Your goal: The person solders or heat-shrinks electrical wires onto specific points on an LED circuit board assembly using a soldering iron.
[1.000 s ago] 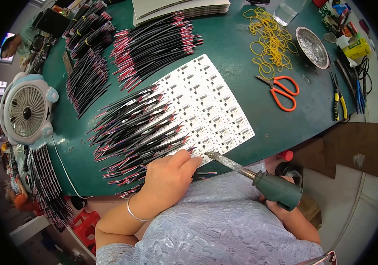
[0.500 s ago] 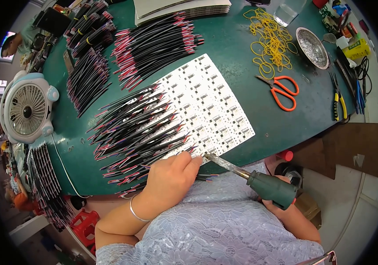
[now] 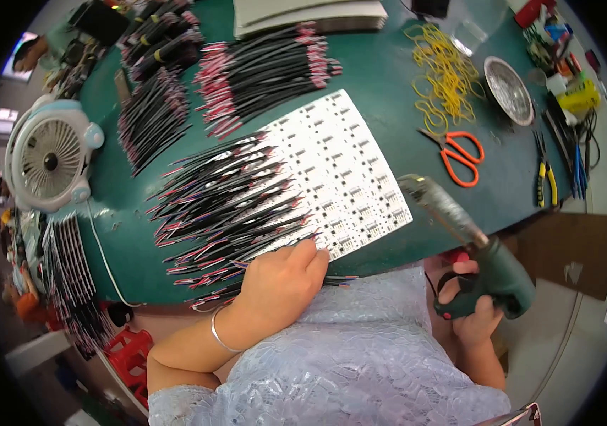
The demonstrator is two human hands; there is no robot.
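Observation:
My left hand (image 3: pixel 282 280) is closed at the near edge of a white circuit board panel (image 3: pixel 357 167). Its thumb and finger pinch a thin wire, mostly hidden, at the board. Rows of small parts cover the panel, and many black-sleeved wires with red and white ends (image 3: pixel 225 206) fan out from its left half. To the right of the panel, my right hand (image 3: pixel 474 312) grips a dark green soldering gun (image 3: pixel 502 280) by its handle. The gun's metal barrel points up and left, its bent tip apart from the board's right edge.
Bundles of black wires (image 3: pixel 268 74) lie beyond the panel. Orange-handled scissors (image 3: pixel 463 160), yellow rubber bands (image 3: pixel 445 78), a metal bowl (image 3: pixel 508 91) and yellow-black pliers (image 3: pixel 545 170) are on the right. A fan (image 3: pixel 49 160) stands at the left. White sheets (image 3: pixel 310 18) are stacked at the back.
The soldering gun has moved right, away from my left fingertips and off the board, and has turned in my right hand. My left hand stays in nearly the same place on the board.

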